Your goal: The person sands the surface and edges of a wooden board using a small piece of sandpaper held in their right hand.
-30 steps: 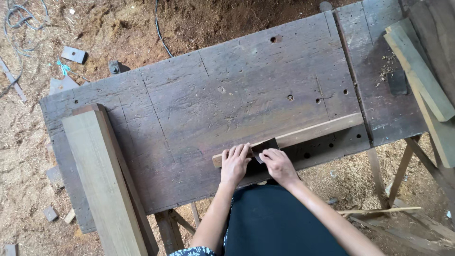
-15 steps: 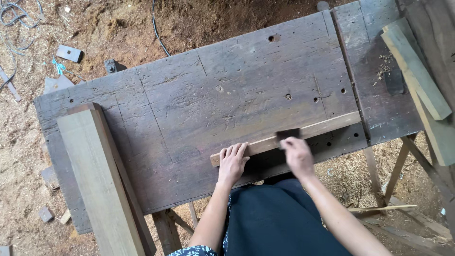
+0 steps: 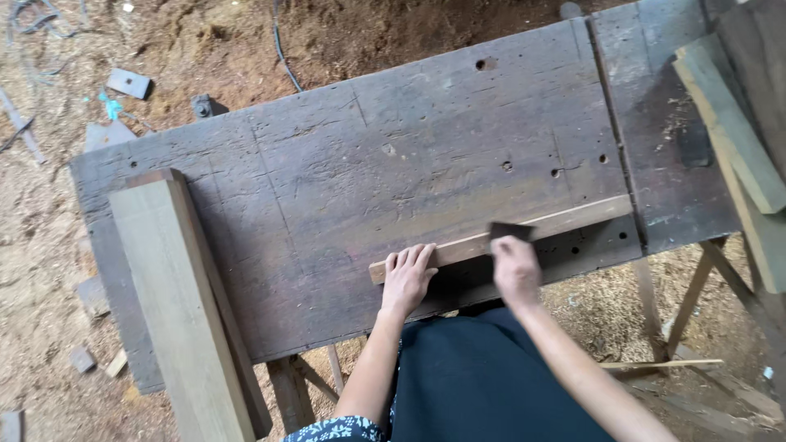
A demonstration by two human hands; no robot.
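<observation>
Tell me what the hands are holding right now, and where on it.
Left hand presses flat on the wooden strip near its left end. Right hand grips a small dark flat piece by its lower edge, against the strip.

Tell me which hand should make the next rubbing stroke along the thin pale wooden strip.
Right, probably. The right hand already presses the small dark abrasive piece onto the thin pale wooden strip, while the left hand lies flat on the strip's near end, pinning it to the dark weathered workbench.
</observation>
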